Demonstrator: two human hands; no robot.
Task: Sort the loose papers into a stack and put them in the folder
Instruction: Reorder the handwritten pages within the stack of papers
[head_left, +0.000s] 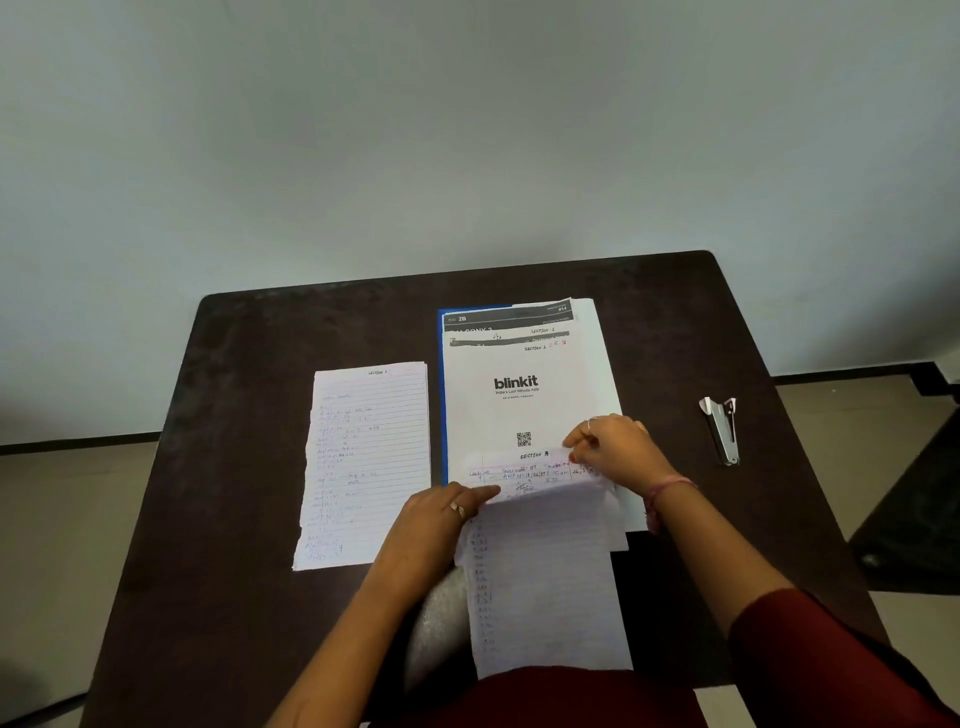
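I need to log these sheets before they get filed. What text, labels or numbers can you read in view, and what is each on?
"blinkit", "India's Last Minute App": white printed sheet on the stack.
"SECTION 3": lined sheet that both hands hold.
"2B", "#14": dark-banded sheet at the stack's far end.
"SECTION 1": sheet edge below it.
QR code: no words.
Handwriting on the left lined page: too blurred.

Handwriting on lined sheet (363, 467) left of folder (443, 395) is blurring, unreadable. Folder is mostly hiding beneath printed papers (519, 384). Lined page (545, 587) below folder is disappearing behind person's clothing.
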